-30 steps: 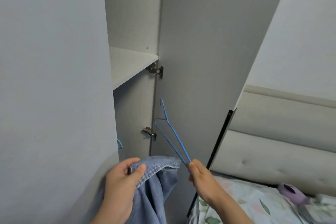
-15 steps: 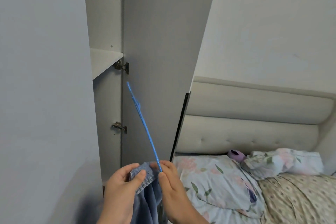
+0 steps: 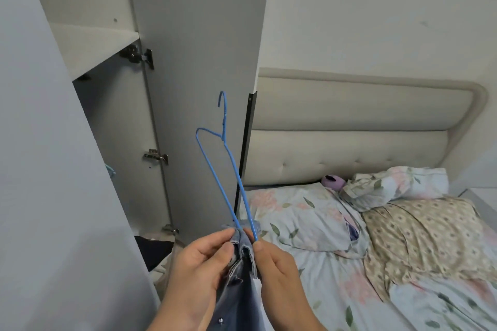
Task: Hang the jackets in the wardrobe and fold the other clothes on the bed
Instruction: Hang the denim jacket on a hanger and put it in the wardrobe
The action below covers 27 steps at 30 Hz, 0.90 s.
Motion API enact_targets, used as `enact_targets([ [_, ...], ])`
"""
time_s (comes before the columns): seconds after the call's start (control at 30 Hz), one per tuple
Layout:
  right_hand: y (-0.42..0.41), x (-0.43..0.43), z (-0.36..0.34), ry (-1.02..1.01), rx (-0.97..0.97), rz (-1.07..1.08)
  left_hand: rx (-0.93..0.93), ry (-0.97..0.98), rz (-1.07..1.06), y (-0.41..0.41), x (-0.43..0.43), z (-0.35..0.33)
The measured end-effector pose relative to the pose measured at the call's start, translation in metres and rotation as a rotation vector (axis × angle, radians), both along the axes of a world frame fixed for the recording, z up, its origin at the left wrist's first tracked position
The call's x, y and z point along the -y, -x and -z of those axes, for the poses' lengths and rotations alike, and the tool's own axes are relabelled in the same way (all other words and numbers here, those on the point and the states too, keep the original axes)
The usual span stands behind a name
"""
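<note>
Two hands work before the open wardrobe (image 3: pixel 196 35): the left hand (image 3: pixel 199 269) pinches the denim jacket (image 3: pixel 239 285), the right hand (image 3: pixel 277 269) pinches the blue hanger (image 3: pixel 228 169) entering its collar.

The open wardrobe (image 3: pixel 113 142) stands left of the bed (image 3: pixel 336 263), its door (image 3: pixel 199 62) just before the headboard (image 3: pixel 363 126), pillows (image 3: pixel 395 183) lying at the bed's head edge.
</note>
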State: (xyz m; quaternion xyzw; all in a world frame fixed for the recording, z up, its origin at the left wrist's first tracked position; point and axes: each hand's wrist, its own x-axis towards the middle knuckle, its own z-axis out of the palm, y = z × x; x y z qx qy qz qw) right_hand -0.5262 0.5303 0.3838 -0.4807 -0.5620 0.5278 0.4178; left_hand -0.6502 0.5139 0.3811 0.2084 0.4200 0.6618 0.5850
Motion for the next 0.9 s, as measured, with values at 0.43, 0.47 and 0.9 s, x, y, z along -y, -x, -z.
enact_targets([
  [0.43, -0.063, 0.019, -0.022, -0.074, -0.098, 0.175, -0.028, -0.019, 0.184, -0.062, -0.003, -0.020],
  [0.47, -0.066, 0.021, -0.025, -0.072, -0.118, 0.185, -0.044, -0.020, 0.203, -0.066, -0.003, -0.019],
  [0.9, -0.111, 0.077, -0.027, 0.025, 0.027, 0.512, -0.074, -0.015, 0.472, -0.131, 0.008, -0.009],
])
